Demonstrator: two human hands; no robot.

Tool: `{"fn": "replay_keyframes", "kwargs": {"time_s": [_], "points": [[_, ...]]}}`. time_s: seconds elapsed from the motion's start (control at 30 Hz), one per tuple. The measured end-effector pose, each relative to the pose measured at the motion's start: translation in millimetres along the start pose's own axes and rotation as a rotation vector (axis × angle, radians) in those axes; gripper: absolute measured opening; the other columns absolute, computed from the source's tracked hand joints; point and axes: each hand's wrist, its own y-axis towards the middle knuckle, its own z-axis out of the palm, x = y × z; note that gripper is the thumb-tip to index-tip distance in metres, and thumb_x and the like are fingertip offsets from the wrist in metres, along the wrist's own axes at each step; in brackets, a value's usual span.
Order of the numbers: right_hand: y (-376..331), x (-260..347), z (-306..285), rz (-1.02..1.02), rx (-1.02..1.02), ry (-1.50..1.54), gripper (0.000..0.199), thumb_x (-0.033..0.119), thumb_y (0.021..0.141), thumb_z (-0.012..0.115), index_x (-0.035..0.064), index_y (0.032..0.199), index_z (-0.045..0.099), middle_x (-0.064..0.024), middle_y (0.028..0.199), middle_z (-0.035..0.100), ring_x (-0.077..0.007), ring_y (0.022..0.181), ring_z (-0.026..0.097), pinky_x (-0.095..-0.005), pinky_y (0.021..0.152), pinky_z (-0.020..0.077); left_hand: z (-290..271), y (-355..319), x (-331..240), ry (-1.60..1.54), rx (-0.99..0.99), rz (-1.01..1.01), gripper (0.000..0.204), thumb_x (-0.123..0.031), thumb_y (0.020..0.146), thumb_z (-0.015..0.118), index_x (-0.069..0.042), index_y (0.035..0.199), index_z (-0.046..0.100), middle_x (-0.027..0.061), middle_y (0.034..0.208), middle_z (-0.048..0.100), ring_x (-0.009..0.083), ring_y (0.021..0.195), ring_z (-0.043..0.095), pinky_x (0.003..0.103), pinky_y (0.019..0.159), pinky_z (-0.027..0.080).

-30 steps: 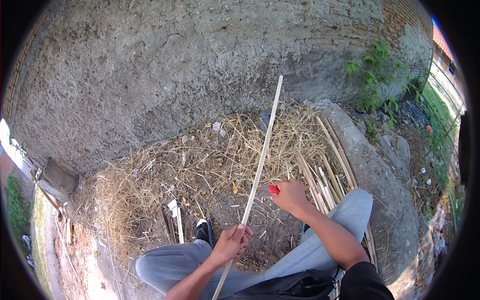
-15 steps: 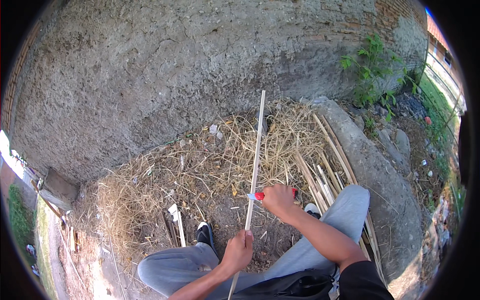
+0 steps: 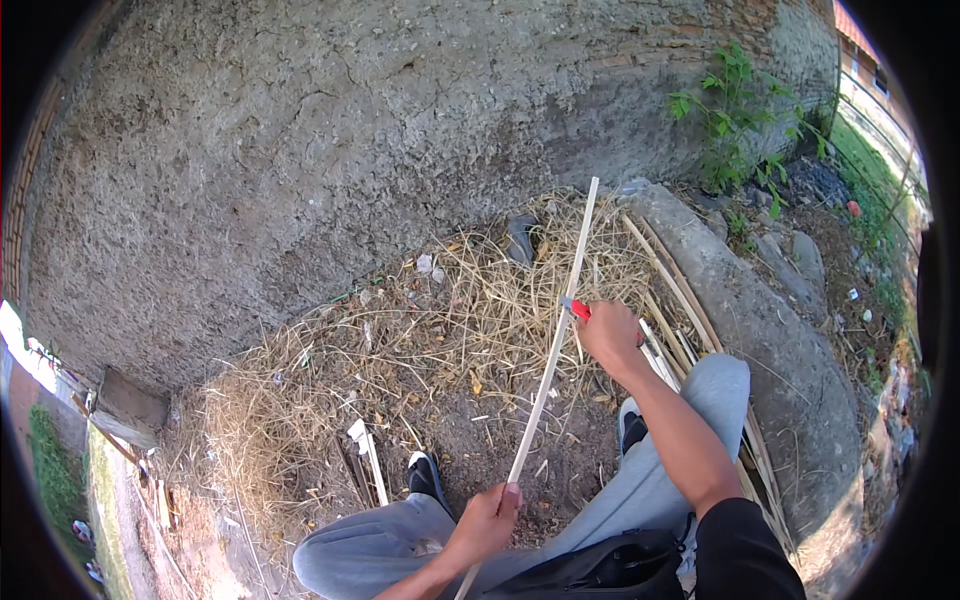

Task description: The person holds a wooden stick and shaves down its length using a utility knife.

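A long, thin, pale bamboo strip (image 3: 552,372) slants up and away from my lap toward the wall. Near its lower part my left hand (image 3: 487,522) is closed around it, thumb on top. My right hand (image 3: 611,338) grips a red utility knife (image 3: 580,309), whose handle is mostly covered by the fingers. The knife's blade rests against the strip in its upper half. Both of my legs are bent on either side, and the strip's near end runs down between them.
Split bamboo strips (image 3: 688,300) lie beside my right knee against a large grey stone (image 3: 745,330). Dry straw (image 3: 420,330) and shavings cover the ground. A rough wall (image 3: 300,150) rises ahead, with a green plant (image 3: 735,120) at right. A dark object (image 3: 520,240) lies near its base.
My right hand and the knife have moved up along the strip, away from my left hand. The strip's far end has swung to the right.
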Motion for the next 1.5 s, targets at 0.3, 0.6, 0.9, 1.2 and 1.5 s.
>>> {"fn": "replay_keyframes", "kwargs": {"time_s": [0.3,0.6,0.9,1.2,1.5], "points": [[-52.1,36.9,-9.5,-0.171,0.15,0.098,0.018,0.023,0.078,0.068,0.0049,0.079,0.072,-0.021,0.07,0.066,-0.0383,0.068,0.066,-0.0488,0.068,0.0536,-19.1,6.3,-8.9,-0.433,0.064,-0.213,0.035,-0.031,0.105,0.038,-0.005,0.084,0.049,-0.0034,0.059,0.04,0.0048,0.048,0.037,0.024,0.043,0.031],[-79.5,53.8,2.4,-0.344,0.355,0.036,0.02,0.024,0.076,0.062,0.0071,0.08,0.072,-0.0189,0.072,0.067,-0.0382,0.07,0.067,-0.0508,0.071,0.0508,-13.6,12.5,-8.9,-0.42,0.001,-0.117,0.036,-0.03,0.105,0.036,-0.005,0.083,0.048,-0.0036,0.058,0.038,0.0051,0.048,0.036,0.024,0.043,0.031],[-75.4,55.3,15.2,-0.338,0.283,-0.003,0.017,0.019,0.075,0.061,0.0062,0.07,0.07,-0.0203,0.067,0.066,-0.0378,0.067,0.067,-0.0495,0.062,0.0514,4.4,2.8,-10.5,0.186,-0.241,0.088,0.035,-0.029,0.104,0.038,-0.003,0.082,0.051,0.0059,0.057,0.048,0.0166,0.05,0.05,0.035,0.048,0.04],[-71.3,55.8,24.4,-0.366,0.315,-0.038,0.017,0.015,0.078,0.057,0.0057,0.075,0.071,-0.0193,0.072,0.067,-0.0358,0.069,0.069,-0.0486,0.062,0.0531,9.1,5.8,8.0,0.01,-0.194,0.049,0.034,-0.027,0.104,0.038,-0.004,0.081,0.049,0.0008,0.058,0.045,0.01,0.05,0.044,0.03,0.047,0.038],[-66.5,55.4,37.4,-0.361,0.368,-0.001,0.014,0.011,0.075,0.058,0.0033,0.074,0.07,-0.0216,0.072,0.067,-0.0389,0.068,0.068,-0.0494,0.06,0.0517,6.4,1.2,-3.6,-0.007,-0.191,-0.058,0.034,-0.025,0.102,0.038,0.0,0.084,0.053,0.017,0.061,0.053,0.033,0.056,0.056,0.043,0.058,0.044]]}}
